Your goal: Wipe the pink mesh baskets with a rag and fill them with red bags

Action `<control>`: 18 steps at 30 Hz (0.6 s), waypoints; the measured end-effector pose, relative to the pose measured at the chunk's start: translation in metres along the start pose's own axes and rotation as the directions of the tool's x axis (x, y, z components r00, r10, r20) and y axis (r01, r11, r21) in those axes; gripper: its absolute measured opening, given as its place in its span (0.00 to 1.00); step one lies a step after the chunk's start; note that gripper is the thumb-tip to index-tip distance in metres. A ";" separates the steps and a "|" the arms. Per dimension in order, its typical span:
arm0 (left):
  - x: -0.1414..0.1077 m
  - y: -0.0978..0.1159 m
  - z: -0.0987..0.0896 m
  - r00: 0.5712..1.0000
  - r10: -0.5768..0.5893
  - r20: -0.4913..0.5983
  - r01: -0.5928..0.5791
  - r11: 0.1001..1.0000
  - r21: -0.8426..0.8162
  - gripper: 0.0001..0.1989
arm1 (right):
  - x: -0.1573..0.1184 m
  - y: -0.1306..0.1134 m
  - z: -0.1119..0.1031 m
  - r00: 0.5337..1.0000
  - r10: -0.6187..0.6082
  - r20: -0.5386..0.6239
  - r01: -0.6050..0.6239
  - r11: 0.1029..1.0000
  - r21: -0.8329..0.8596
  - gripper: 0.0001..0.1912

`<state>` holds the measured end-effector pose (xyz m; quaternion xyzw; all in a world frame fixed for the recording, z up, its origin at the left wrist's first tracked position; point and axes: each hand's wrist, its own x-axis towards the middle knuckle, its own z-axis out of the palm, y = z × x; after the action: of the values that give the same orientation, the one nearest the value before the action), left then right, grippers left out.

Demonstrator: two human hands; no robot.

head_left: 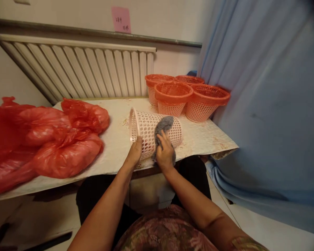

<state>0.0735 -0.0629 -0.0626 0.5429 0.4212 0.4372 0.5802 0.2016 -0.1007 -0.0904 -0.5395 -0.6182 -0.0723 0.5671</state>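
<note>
A pale pink perforated basket (149, 127) lies on its side at the table's front edge, its wide mouth facing left. My left hand (135, 151) grips the rim at the near side, thumb on the outside. Against the basket's wall, toward its narrower end, my right hand (165, 151) presses a dark grey cloth (165, 122), fingers closed over it. Part of the cloth hangs below the palm.
Several similar baskets lined with red bags (172, 99) stand at the back right. Full red plastic bags (68, 153) cover the left of the cloth-covered table (117, 122). A blue curtain (267, 115) hangs at right; a radiator (94, 71) is behind.
</note>
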 end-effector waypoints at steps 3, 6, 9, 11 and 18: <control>-0.003 -0.002 -0.003 0.996 0.050 -0.075 -0.041 0.992 0.121 0.41 | -0.021 -0.037 0.012 0.988 -0.117 0.096 0.110 0.991 0.076 0.30; -0.008 -0.008 -0.011 0.992 0.068 -0.109 -0.048 0.983 0.180 0.40 | -0.033 -0.051 0.020 0.981 -0.151 0.119 0.138 0.984 0.110 0.32; -0.014 -0.017 -0.020 0.992 0.109 -0.058 -0.093 0.969 0.228 0.39 | -0.034 -0.050 0.023 0.975 -0.183 0.125 0.172 0.981 0.095 0.32; -0.018 -0.026 -0.026 0.988 0.151 -0.011 -0.142 0.947 0.288 0.38 | -0.032 -0.046 0.022 0.973 -0.195 0.126 0.186 0.979 0.081 0.32; -0.023 -0.054 -0.038 0.970 0.221 0.104 -0.244 0.889 0.388 0.37 | -0.030 -0.042 0.023 0.974 -0.193 0.121 0.186 0.980 0.070 0.28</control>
<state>0.0333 -0.0767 -0.1187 0.7083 0.4163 0.3930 0.4130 0.1489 -0.1193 -0.0997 -0.4647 -0.7036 -0.0736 0.5325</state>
